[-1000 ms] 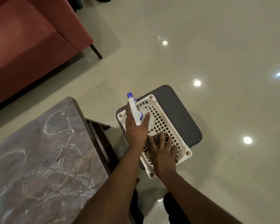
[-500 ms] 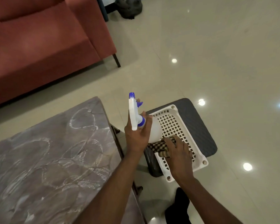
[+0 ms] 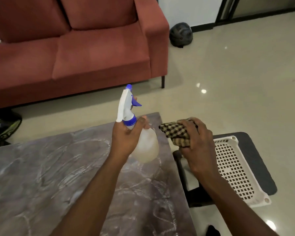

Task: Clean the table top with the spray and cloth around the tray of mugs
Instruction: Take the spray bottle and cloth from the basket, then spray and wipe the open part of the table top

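My left hand [image 3: 126,138] grips the neck of a clear spray bottle [image 3: 146,147] with a white and blue trigger head, held upright over the right end of the grey marble table top [image 3: 49,176]. My right hand [image 3: 197,147] holds a bunched brown checked cloth [image 3: 175,132] just past the table's right edge. No tray of mugs is in view.
A white perforated basket [image 3: 232,169] lies on a dark grey stool [image 3: 259,160] right of the table. A red sofa [image 3: 75,48] stands beyond the table. A dark helmet [image 3: 180,34] sits on the floor by the sofa, and a black bag [image 3: 2,125] at far left.
Both hands rose from the basket; the right hand lifted the cloth out, the left carried the bottle over the table. The view swung up toward the sofa.
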Motion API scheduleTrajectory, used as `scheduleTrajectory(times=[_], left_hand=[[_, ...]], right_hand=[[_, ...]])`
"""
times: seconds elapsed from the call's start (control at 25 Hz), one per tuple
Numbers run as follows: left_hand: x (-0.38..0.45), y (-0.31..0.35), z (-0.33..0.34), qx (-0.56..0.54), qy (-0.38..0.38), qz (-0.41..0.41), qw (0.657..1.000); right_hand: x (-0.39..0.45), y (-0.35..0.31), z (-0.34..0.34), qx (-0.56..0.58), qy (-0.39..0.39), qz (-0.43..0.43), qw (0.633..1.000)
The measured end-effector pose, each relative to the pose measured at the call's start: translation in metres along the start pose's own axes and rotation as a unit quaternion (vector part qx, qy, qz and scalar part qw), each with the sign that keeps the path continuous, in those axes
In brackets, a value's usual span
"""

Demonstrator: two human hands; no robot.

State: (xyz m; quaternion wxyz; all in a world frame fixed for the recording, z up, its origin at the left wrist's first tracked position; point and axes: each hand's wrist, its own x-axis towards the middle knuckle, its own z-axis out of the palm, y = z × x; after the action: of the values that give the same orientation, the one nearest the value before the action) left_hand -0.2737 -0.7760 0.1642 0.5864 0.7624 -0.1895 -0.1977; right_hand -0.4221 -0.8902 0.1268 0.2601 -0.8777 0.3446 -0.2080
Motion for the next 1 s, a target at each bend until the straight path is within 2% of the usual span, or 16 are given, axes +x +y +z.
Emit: scheduleTrajectory(times=[0.12, 0.2, 0.32, 0.4, 0.48, 0.64, 0.72, 0.8, 0.92, 1.0], left_hand=[[0.015, 0.000, -0.050, 0.002, -0.025, -0.028, 0.999], [0.020, -0.016, -0.071, -0.006, -0.041, -0.068, 0.997], [0.023, -0.064, -0.090, 0.015, -0.107, -0.183, 0.977], [0.018, -0.093, -0.086, 0.029, -0.142, -0.232, 0.962], [0.018, -0.115, -0.075, 0.046, -0.156, -0.262, 0.951], [0.039, -0.145, -0.049, 0.067, -0.200, -0.298, 0.931], [0.054, -0.159, -0.042, 0.073, -0.215, -0.299, 0.927], [0.072, -0.174, -0.036, 0.078, -0.217, -0.283, 0.931], [0.089, -0.191, -0.030, 0.071, -0.186, -0.285, 0.938], [0.095, -0.197, -0.026, 0.082, -0.142, -0.278, 0.946]], right_hand=[[0.024, -0.044, 0.023, -0.019, -0.003, -0.015, 1.000], [0.035, -0.051, 0.044, -0.033, -0.025, -0.005, 0.999], [0.035, -0.030, 0.095, -0.069, -0.073, 0.064, 0.993], [0.017, -0.001, 0.127, -0.102, -0.123, 0.125, 0.979], [-0.007, 0.021, 0.157, -0.139, -0.174, 0.134, 0.966], [-0.016, 0.044, 0.219, -0.177, -0.202, 0.053, 0.962], [0.002, 0.050, 0.245, -0.187, -0.191, 0.038, 0.963], [0.012, 0.056, 0.269, -0.188, -0.171, -0.028, 0.967], [0.001, 0.074, 0.279, -0.213, -0.166, -0.195, 0.943], [0.010, 0.093, 0.274, -0.227, -0.149, -0.212, 0.939]])
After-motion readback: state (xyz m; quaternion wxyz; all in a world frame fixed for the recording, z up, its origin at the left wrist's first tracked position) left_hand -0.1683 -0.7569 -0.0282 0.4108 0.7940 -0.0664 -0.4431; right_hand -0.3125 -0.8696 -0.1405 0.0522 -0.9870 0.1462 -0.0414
